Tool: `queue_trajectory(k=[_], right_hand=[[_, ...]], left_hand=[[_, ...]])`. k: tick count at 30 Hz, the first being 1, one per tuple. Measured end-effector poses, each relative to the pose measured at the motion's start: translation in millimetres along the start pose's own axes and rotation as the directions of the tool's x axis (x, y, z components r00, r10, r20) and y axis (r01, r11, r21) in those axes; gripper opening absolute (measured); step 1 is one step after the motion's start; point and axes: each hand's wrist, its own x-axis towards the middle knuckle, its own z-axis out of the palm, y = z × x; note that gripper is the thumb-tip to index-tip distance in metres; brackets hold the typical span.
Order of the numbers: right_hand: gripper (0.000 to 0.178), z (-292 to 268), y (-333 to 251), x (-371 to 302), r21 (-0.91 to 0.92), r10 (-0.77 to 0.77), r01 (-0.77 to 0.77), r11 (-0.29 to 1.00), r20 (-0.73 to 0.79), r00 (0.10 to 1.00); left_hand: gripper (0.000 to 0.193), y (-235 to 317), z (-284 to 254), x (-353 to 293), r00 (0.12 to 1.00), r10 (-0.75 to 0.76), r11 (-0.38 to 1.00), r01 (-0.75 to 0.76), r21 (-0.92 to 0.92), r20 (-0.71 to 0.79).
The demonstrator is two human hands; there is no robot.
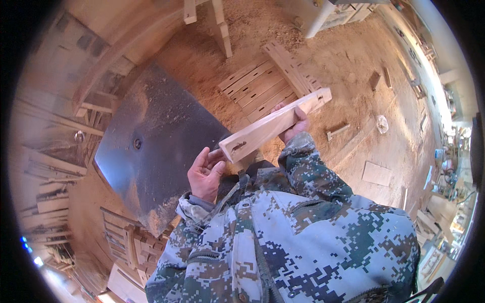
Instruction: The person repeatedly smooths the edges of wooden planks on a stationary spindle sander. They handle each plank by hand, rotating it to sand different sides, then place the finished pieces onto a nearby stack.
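Observation:
A pale wooden board point(270, 130) with a dark slot near its left end is tilted up to the right in front of my body. My right hand point(295, 126) is closed round its right half, the thumb over the near face. My left hand point(204, 177) is by the board's left end, thumb and forefinger apart. Its other fingertips reach to the end of the board and are partly hidden there. Beneath and left of the board is a dark, flat metal table point(166, 146) dusted with sawdust, with a round hole in it.
Slotted wooden pieces point(262, 83) lie in rows on the sawdust-covered floor beyond the board. Offcuts point(376, 173) and a crumpled clear plastic bag point(382, 124) lie to the right. Stacked wood point(136, 247) stands at lower left, and cluttered shelving point(449, 166) lines the far right.

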Motion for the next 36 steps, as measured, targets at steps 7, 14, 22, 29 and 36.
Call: queue_trajectory(k=[7,14,22,29,36], right_hand=[[0.05,-31,-15,-5,0.17,-0.074,0.083,0.982,-0.056,0.996],[0.05,-29,-6,-13,-0.017,-0.148,0.148,0.989,-0.217,0.965],[0.045,-27,16,-12,-0.042,0.023,-0.043,0.998,-0.399,0.917],[0.044,-30,-11,-14,-0.234,-0.046,-0.062,0.97,-0.43,0.902],[0.062,-19,-49,19,-0.991,-0.439,0.031,0.129,-0.029,0.898]], left_hand=[[0.077,12,20,7,0.952,0.017,0.999,-0.025,0.023,0.306],[0.085,37,76,25,0.966,0.003,0.998,-0.02,0.066,0.26],[0.07,24,92,45,0.977,-0.011,0.962,-0.048,0.27,0.212],[0.083,11,38,43,0.948,-0.075,-0.037,-0.312,0.949,0.308],[0.083,15,26,-12,0.933,-0.114,-0.211,-0.359,0.909,0.342]])
